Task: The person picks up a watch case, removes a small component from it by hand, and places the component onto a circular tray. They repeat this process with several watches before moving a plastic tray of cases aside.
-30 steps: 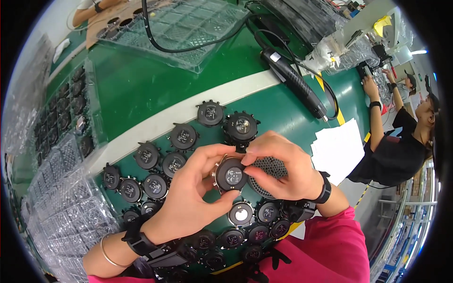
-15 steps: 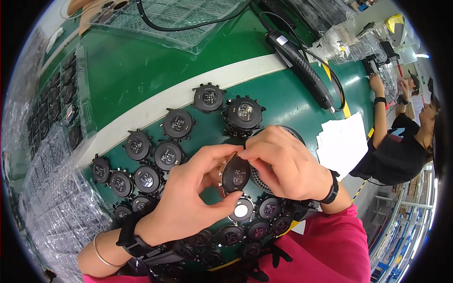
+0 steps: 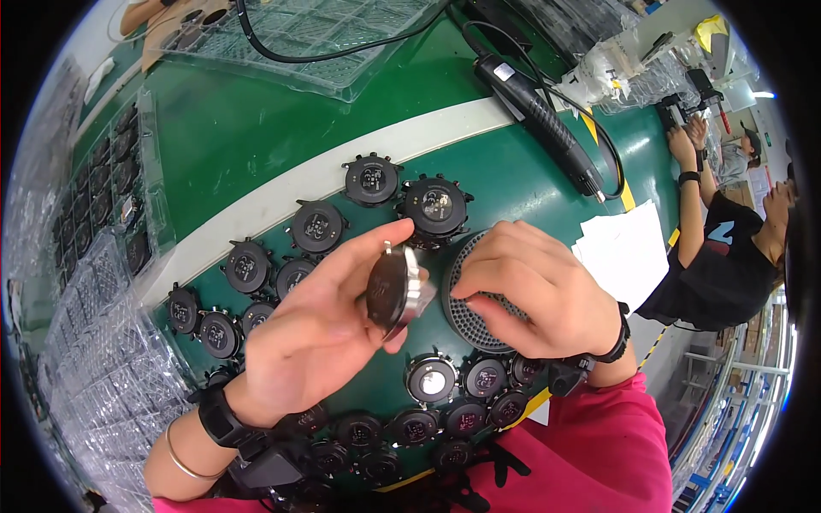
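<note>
My left hand (image 3: 295, 346) holds a round smartwatch case (image 3: 387, 295) on edge between thumb and fingers, its black back facing left and its shiny metal rim facing right. To the right, my right hand (image 3: 539, 295) hovers over a round grey dish (image 3: 466, 325) full of small holes. Its thumb and fingertips are pinched together; whatever may be between them is too small to make out. Beyond my hands stands a stack of black watch cases (image 3: 436, 205). Nearer lies a case with a bright white disc (image 3: 432, 379), among several others lying back side up.
A black electric screwdriver (image 3: 543, 128) with a cable lies at the far right, beside white paper sheets (image 3: 620, 256). Clear plastic trays (image 3: 111, 342) are piled at left; another tray (image 3: 103, 184) holds dark cases. A co-worker in black (image 3: 714, 265) sits at right.
My right hand has left the watch case and moved right and slightly down, over the holed dish. My left hand has shifted left and turned the case more onto its edge.
</note>
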Demonstrator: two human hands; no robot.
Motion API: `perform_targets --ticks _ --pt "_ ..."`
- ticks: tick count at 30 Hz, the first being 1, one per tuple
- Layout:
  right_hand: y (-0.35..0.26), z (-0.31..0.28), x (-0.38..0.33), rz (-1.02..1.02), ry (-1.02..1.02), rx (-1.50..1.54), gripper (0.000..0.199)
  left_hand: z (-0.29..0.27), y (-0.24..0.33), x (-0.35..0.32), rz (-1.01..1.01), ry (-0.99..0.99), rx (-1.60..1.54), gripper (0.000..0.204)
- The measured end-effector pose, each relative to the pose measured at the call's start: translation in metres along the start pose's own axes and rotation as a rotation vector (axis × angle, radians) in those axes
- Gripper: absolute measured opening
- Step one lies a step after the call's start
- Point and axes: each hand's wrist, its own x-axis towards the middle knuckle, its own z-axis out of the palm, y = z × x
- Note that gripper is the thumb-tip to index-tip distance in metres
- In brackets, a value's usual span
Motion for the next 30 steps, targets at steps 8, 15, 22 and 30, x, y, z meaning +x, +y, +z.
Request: perform_targets --ticks 8,15,22,30 --pt "0.004 0.01 -0.001 -0.08 0.061 0.031 0.026 -0.008 -0.008 -0.003 -0.032 -0.047 0.181 0.068" --pt "0.006 0.011 0.0 -0.074 0.183 0.053 0.024 -0.006 -0.006 0.0 -0.006 -0.13 0.103 0.049" --pt "0.008 0.014 0.002 -0.083 0.221 0.052 0.022 -0.001 -0.009 -0.002 0.073 -0.02 0.426 0.044" --pt "0.009 0.014 0.001 -0.087 0.218 0.07 0.021 -0.004 0.001 -0.007 -0.047 -0.092 0.418 0.034"
